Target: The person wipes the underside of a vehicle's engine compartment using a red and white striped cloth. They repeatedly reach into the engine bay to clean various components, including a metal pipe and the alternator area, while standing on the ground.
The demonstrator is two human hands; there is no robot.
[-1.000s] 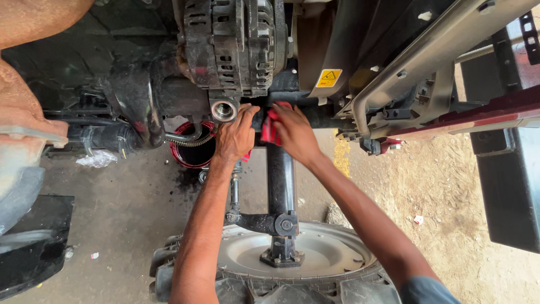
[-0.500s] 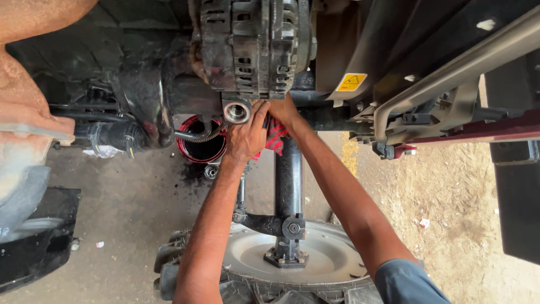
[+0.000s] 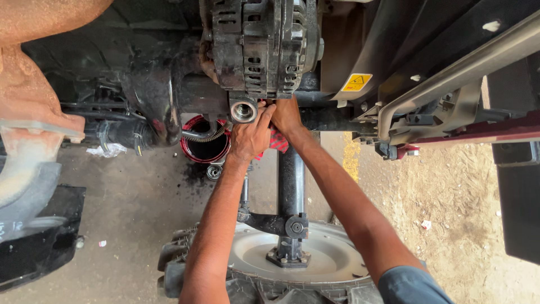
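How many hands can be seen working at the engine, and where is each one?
2. The left hand is just below the alternator, beside its round metal eye. The right hand is next to it, against a red cloth. No other hands are visible.

Two bare forearms, blue-grey short sleeve (image 3: 413,284) on the right arm, hands ungloved

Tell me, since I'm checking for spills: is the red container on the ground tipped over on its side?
No, the red container stands upright on the ground below the alternator, its round open top facing up.
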